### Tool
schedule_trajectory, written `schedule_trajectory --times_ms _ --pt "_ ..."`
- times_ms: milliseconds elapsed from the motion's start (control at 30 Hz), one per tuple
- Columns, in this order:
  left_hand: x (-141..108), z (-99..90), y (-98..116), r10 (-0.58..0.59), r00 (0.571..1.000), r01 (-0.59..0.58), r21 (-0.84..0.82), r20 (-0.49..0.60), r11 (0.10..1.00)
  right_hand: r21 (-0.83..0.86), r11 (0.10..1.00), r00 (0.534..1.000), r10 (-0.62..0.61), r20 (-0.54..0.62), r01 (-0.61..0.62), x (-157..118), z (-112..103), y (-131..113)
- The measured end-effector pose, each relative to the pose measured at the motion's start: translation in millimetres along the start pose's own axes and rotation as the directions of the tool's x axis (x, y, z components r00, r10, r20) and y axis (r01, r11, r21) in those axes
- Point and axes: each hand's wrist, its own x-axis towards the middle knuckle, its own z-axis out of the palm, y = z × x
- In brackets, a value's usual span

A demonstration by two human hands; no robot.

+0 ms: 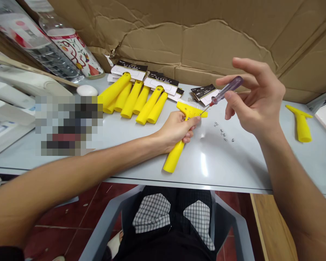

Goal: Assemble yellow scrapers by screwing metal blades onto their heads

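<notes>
My left hand (176, 132) is wrapped round a yellow plastic scraper (174, 157), its wide head pointing away from me and its hollow handle end towards me. A clear strip runs along the head's far edge. A screwdriver (226, 90) with a see-through purple handle slants down to the head, its tip at a small screw (200, 114) near my left thumb. The fingers of my right hand (256, 94) hold that handle from the right, index finger raised. Several loose metal screws (223, 134) lie on the table right of the scraper.
Several yellow scrapers (129, 103) with black-and-white cards (163, 83) lie behind my left arm. Another card (205, 95) lies behind the screwdriver; a yellow scraper (302, 125) is far right. Bottles (73, 50) stand back left. Cardboard (184, 40) walls the table's (141, 159) back.
</notes>
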Motion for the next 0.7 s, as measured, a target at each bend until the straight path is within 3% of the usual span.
schedule_trajectory --times_ms 133,367,567,700 --pt "0.2 -0.2 0.1 -0.001 1.0 0.001 -0.002 0.005 1.0 -0.002 1.0 1.0 -0.008 0.005 0.008 0.0 0.0 4.4" --pt "0.5 -0.2 0.7 -0.003 1.0 0.003 0.022 -0.007 1.0 -0.081 0.997 0.993 -0.022 -0.116 0.013 0.7 0.6 5.5" --pt "0.1 -1.0 0.7 -0.005 1.0 0.005 0.005 -0.001 1.0 0.064 0.996 0.997 0.058 -0.041 -0.055 1.4 0.4 -2.2" --pt "0.1 -1.4 -0.1 -0.003 1.0 0.003 0.013 0.007 1.0 0.073 0.994 0.996 0.089 -0.025 -0.087 2.4 -0.3 1.7"
